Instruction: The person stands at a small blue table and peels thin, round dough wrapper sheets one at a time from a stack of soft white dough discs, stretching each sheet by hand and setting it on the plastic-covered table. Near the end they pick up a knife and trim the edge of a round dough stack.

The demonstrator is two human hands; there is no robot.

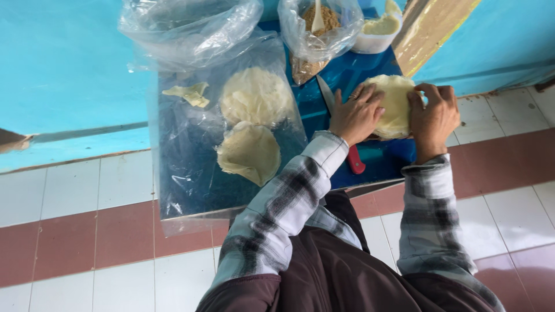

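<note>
Pale dough sheet (394, 105): between both hands, on blue table (370, 159).
Left hand (357, 115): nine o'clock edge, fingers pressing flat.
Right hand (433, 118): three o'clock edge, pinching rim.

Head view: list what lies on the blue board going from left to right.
Torn dough scrap → two round dough sheets on clear plastic, one above the other → knife with a red handle → left hand → round dough piece pressed between both hands → right hand.
</note>
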